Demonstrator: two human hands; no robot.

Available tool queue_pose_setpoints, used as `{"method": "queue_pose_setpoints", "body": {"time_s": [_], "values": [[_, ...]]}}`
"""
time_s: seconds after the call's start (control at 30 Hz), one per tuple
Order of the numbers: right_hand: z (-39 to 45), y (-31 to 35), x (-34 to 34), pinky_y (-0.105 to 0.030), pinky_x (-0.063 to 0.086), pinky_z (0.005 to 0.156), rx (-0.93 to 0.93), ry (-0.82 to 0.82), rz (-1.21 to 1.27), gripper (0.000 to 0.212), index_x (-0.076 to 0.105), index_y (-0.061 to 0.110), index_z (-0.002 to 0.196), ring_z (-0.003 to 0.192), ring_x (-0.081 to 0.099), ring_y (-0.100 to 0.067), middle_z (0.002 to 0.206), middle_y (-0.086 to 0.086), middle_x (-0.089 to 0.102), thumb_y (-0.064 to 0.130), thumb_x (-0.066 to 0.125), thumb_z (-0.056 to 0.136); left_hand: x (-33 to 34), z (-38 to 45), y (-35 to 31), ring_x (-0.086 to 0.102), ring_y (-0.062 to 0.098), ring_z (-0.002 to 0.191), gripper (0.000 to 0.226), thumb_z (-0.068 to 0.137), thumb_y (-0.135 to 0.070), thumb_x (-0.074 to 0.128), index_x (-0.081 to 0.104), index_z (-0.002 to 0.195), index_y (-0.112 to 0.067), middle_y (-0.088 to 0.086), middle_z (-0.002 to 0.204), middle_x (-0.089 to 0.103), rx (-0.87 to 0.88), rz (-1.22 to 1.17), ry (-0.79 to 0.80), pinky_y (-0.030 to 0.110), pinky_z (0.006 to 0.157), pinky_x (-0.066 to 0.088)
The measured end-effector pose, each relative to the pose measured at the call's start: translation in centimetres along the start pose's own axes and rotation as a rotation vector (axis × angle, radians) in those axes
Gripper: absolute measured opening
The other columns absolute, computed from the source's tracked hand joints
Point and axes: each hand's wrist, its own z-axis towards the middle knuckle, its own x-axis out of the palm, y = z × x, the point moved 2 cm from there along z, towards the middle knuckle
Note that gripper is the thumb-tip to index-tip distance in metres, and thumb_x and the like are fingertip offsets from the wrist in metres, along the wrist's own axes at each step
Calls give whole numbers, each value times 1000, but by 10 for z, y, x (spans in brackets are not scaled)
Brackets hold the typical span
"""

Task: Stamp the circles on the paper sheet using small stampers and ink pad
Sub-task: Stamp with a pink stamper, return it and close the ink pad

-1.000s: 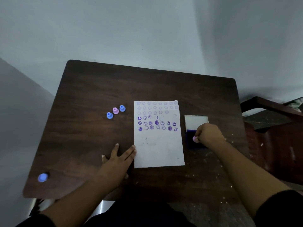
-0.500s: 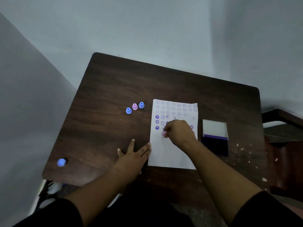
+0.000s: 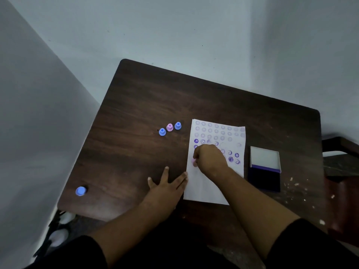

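Observation:
A white paper sheet (image 3: 206, 183) with rows of purple stamped circles lies on the dark wooden table (image 3: 155, 98). My right hand (image 3: 208, 159) is closed around a small pink stamper (image 3: 193, 162) and holds it down on the sheet's left side, below the stamped rows. My left hand (image 3: 167, 184) lies flat on the table, fingers spread, its fingertips touching the sheet's left edge. An open ink pad (image 3: 265, 168), with a white lid and dark purple pad, sits right of the sheet. My right hand hides part of the stamped rows.
Three small stampers, two blue (image 3: 162, 132) (image 3: 177, 125) and one pink (image 3: 169, 127), stand in a cluster left of the sheet. Another blue stamper (image 3: 80, 191) sits near the table's front left corner. A dark chair (image 3: 340, 148) stands at the right; pale walls surround the table.
My right hand moved left from the ink pad onto the sheet with the pink stamper, then settled lower on the sheet's left side. The view shifted. My left hand stayed put.

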Motion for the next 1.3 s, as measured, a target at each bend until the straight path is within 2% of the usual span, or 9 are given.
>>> {"method": "queue_pose_setpoints", "body": {"time_s": [0.1,0.27,0.6,0.8,0.93,1.0,1.13,1.23,1.3], "values": [[8,6,-2,-33,53,88,60,30,-81,30,76,16,110,101,67,-26,108,-7,71,28,82,84,0,1,1,-15,52,148,103,95,-37,67,-14,159,-29,-13,165,-26,25,-22,8,89,99,20],[20,6,-5,-41,55,97,123,125,-89,48,74,14,117,106,66,-30,116,-11,69,28,90,74,-1,3,3,-16,53,147,102,94,-38,66,-13,158,-30,-13,165,-26,40,-41,37,89,99,19],[2,-3,3,-36,54,95,49,37,37,28,79,17,110,100,68,-25,108,-7,74,25,82,83,1,4,3,-15,52,148,102,93,-48,63,-14,158,-29,-15,164,-27,42,-48,17,89,98,20],[-14,-45,-53,-19,47,76,92,-319,300,19,83,16,98,89,71,-13,99,1,79,26,85,82,10,4,0,-10,52,148,99,95,-34,64,-12,159,-27,-14,165,-25,-3,9,-67,90,94,24],[-12,-44,-80,-29,57,75,94,-432,348,19,82,15,100,80,71,-15,97,-2,79,26,84,85,8,3,-1,-10,52,148,103,94,-35,67,-11,159,-26,-13,166,-24,-8,17,-69,89,95,25],[-9,-27,-76,-27,57,72,57,-404,350,20,81,15,103,80,71,-14,99,-2,78,25,83,86,7,2,-1,-10,52,148,97,97,-31,63,-10,160,-26,-13,166,-23,-2,11,-78,89,95,24],[4,24,-50,-38,59,81,-28,-301,327,26,76,21,111,88,70,-17,100,-1,77,29,81,87,4,1,1,-11,53,148,89,100,-27,57,-9,160,-26,-13,167,-20,14,-37,-81,91,95,21],[13,72,-28,-38,55,83,-106,-146,164,15,71,24,98,92,66,-18,97,3,71,38,70,92,5,1,-1,-12,52,148,91,99,-32,58,-10,160,-26,-12,167,-19,9,-39,-97,91,93,20],[16,99,-16,-37,52,81,-215,-105,71,11,67,22,89,93,66,-24,106,-2,69,29,60,95,9,1,-2,-10,52,148,91,99,-32,59,-8,160,-25,-10,168,-15,-2,-32,-133,91,92,20]]}}
